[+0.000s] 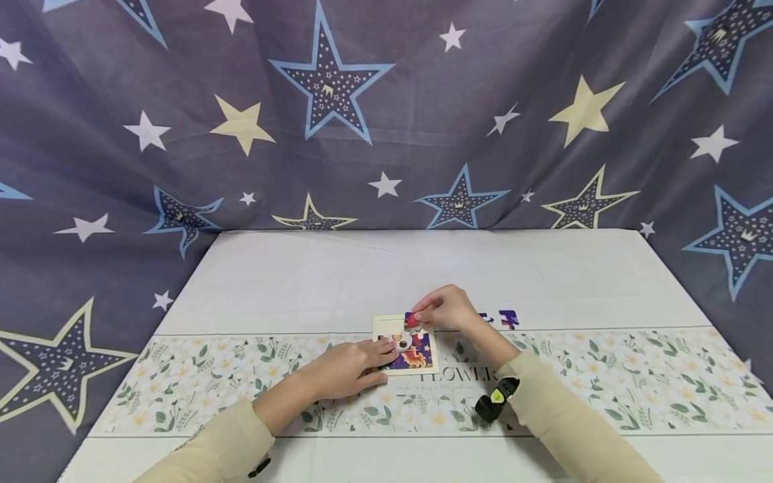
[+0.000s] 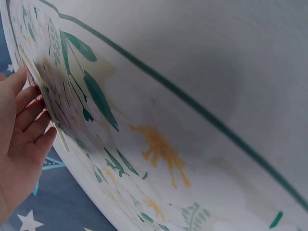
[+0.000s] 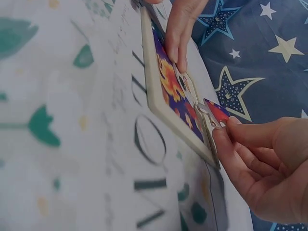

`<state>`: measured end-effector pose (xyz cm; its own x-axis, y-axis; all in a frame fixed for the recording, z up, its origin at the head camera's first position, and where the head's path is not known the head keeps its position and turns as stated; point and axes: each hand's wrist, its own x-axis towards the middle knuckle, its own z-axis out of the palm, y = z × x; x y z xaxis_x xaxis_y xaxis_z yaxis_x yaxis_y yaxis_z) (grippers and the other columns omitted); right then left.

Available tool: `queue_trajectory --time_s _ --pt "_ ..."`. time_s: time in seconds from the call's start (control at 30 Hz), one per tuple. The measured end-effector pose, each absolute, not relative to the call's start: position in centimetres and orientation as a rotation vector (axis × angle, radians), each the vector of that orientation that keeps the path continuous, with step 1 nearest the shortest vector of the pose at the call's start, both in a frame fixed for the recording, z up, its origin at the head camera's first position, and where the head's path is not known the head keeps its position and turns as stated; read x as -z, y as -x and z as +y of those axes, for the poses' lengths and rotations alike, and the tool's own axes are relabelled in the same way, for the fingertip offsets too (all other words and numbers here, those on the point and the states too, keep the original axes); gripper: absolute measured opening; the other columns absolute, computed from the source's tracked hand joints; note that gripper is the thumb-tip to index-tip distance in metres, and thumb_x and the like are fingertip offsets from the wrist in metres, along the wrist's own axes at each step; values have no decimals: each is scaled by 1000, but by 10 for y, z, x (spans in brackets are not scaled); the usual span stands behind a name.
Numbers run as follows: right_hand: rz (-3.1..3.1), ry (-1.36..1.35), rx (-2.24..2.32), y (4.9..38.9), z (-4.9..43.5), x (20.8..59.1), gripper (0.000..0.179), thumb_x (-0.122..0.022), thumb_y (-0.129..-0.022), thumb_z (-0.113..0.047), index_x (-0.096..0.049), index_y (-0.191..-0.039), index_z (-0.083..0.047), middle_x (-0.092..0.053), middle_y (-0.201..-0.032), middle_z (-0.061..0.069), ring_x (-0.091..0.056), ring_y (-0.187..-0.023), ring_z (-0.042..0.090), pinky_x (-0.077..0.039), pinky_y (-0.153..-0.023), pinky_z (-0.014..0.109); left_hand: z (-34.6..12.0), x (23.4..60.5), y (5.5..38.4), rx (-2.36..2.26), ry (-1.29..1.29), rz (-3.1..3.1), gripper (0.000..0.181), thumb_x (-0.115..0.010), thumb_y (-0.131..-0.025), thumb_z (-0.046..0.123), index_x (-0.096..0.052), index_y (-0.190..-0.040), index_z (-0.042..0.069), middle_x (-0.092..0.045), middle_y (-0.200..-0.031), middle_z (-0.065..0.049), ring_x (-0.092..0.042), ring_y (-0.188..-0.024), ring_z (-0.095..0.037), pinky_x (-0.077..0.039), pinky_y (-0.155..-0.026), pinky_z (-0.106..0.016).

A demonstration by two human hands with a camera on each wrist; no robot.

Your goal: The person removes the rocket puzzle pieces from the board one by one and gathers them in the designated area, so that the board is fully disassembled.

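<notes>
A small pale-framed jigsaw puzzle [image 1: 417, 371] lies on the table, partly filled with purple and orange pieces. My left hand [image 1: 353, 367] rests at its left side, fingers stretched over the edge and the filled part. In the left wrist view, that hand's fingers [image 2: 36, 113] lie along the frame. My right hand [image 1: 448, 308] pinches a red and purple puzzle piece [image 1: 412, 320] between thumb and forefinger at the puzzle's upper right. The right wrist view shows the puzzle piece [image 3: 219, 113] tilted at the frame's edge; whether it touches the puzzle I cannot tell.
Loose purple puzzle pieces [image 1: 509, 318] lie to the right of the puzzle, partly behind the right forearm. A floral band [image 1: 229, 362] runs across the white table covering [image 1: 302, 275]. A dark curtain with stars [image 1: 410, 134] hangs behind the table.
</notes>
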<state>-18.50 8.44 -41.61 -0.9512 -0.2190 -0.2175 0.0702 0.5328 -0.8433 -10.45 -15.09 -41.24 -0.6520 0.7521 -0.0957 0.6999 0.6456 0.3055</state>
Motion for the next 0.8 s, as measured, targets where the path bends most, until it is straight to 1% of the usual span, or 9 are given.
queue_trajectory --time_s 0.17,0.37,0.53,0.67,0.8 --pt "2472 133 1406 184 96 415 12 -77 -80 -9 -77 -91 -4 -75 -80 10 -69 -61 12 -60 -60 26 -151 412 105 -363 -1179 2655 48 -52 -99 36 -50 -140 12 -45 -150 -4 -44 -139 -23 -41 -113 -42" --pt "2508 143 1399 185 112 415 13 -75 -81 -8 -76 -93 -3 -76 -79 10 -68 -59 11 -59 -59 26 -150 412 105 -359 -1153 2645 49 -51 -99 38 -48 -142 15 -42 -151 -2 -42 -141 -21 -40 -114 -41" --pt "2549 122 1370 186 125 416 12 -73 -83 -8 -76 -93 -2 -75 -79 10 -68 -60 12 -59 -59 26 -150 413 105 -366 -1162 2650 48 -51 -99 37 -49 -142 14 -43 -151 -3 -42 -140 -22 -40 -113 -41" --pt "2636 145 1287 184 132 416 10 -72 -84 -9 -76 -91 -3 -74 -78 10 -66 -59 12 -56 -55 24 -151 414 104 -364 -1165 2652 48 -51 -99 36 -49 -141 14 -44 -151 -3 -43 -140 -22 -40 -113 -41" --pt "2758 213 1174 183 136 416 8 -73 -84 -11 -77 -88 -5 -74 -77 9 -62 -58 10 -50 -52 22 -151 413 104 -360 -1167 2652 48 -50 -99 36 -49 -141 14 -44 -151 -3 -43 -140 -22 -40 -114 -41"
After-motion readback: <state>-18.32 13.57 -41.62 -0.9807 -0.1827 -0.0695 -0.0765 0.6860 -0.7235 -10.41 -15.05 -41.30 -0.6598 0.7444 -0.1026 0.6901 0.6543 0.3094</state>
